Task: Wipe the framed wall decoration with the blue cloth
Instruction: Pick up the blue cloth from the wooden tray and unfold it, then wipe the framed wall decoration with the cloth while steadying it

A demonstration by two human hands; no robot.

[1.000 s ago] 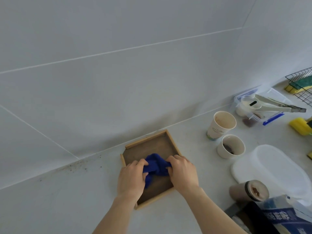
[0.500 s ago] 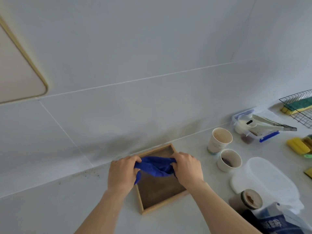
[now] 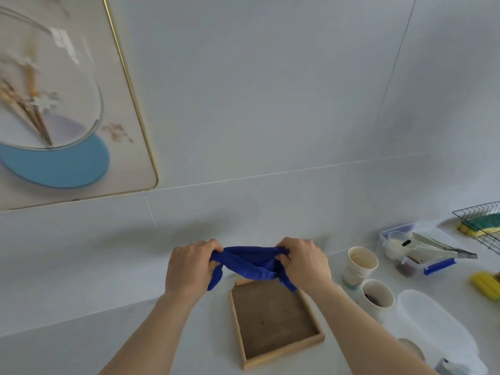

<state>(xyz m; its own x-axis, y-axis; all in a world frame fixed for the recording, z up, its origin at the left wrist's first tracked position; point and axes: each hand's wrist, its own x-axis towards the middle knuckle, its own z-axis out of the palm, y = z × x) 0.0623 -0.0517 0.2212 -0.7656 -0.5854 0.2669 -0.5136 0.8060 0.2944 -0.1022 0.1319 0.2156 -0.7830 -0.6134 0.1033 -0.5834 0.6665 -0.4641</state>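
Observation:
The blue cloth (image 3: 250,263) is stretched between my two hands, raised above the counter in front of the white wall. My left hand (image 3: 189,267) grips its left end and my right hand (image 3: 304,262) grips its right end. The framed wall decoration (image 3: 54,104) hangs on the wall at the upper left: a thin gold frame around a pale picture with a blue disc and dried stems. Its left part is cut off by the image edge. Both hands are well below and to the right of it.
A shallow wooden tray (image 3: 273,320) lies on the counter under my hands. To the right stand two paper cups (image 3: 359,266) (image 3: 377,299), a white plastic lid (image 3: 433,328), a lidded container with tongs (image 3: 422,250), yellow sponges (image 3: 485,289) and a wire rack (image 3: 481,226).
Both hands lifted the blue cloth out of the wooden tray and pulled it wide between them. My view tilted up, bringing the framed decoration into sight.

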